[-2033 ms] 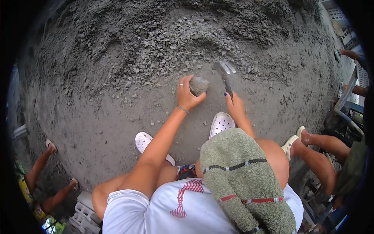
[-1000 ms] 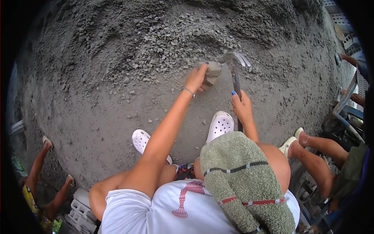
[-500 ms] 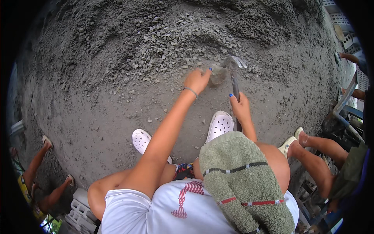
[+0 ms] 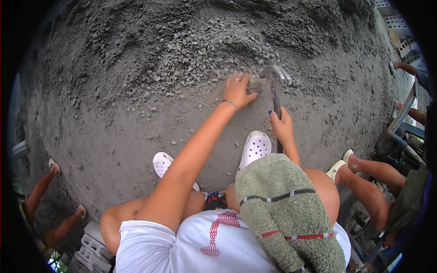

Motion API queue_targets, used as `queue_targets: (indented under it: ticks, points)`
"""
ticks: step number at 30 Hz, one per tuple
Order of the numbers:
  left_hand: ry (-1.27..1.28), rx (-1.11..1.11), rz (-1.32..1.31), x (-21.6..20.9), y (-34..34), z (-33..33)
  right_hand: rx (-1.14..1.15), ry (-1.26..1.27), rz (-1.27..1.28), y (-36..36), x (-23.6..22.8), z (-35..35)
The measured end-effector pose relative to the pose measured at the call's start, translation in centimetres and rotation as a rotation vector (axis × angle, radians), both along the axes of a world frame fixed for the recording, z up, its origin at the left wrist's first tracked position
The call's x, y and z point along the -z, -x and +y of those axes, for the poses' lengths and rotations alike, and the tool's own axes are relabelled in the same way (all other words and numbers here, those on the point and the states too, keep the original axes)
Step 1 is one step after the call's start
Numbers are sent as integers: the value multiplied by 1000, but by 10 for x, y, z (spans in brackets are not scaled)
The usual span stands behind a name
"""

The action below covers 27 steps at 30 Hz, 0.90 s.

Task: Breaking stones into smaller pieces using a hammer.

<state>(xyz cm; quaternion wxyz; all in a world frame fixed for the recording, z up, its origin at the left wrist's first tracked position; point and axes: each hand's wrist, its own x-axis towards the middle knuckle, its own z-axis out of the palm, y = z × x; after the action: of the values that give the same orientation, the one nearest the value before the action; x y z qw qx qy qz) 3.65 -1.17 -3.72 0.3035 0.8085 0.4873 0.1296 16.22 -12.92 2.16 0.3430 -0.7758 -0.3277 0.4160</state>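
Observation:
In my right hand point(image 4: 284, 129) is a claw hammer point(image 4: 275, 93), its dark shaft upright in the picture and its metal head at the gravel's near edge. The fingers wrap the handle, with the thumb along it. Just left of the hammer head, my left hand point(image 4: 237, 91) is palm down, fingers and thumb apart, close over the dusty ground. Between this hand and the hammer is a dust-coloured stone point(image 4: 258, 85), partly hidden and hard to make out. A spread of pale broken gravel point(image 4: 195, 50) lies beyond both hands.
My white clogs point(image 4: 256, 148) stand on the grey ground. A green towel point(image 4: 277, 195) covers my right thigh. Other people's legs point(image 4: 371, 170) show at right and far left. Concrete blocks point(image 4: 93, 248) lie at lower left; dark grit point(image 4: 309, 27) rises at the far side.
My left hand has let go of the grey stone and turned palm down, its fingers spreading apart. The right hand and hammer have barely moved.

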Motion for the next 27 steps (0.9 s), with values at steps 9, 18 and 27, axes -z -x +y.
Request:
queue_targets:
  ticks: [9,18,27]
  points:
    - [-105,-47,-334,0,9,-29,168,33,105,-11,-1,-4]
    - [-303,-27,-217,-10,12,-4,124,39,99,-9,-2,-4]
    - [-258,-124,-110,11,16,-15,16,35,77,-1,6,-3]
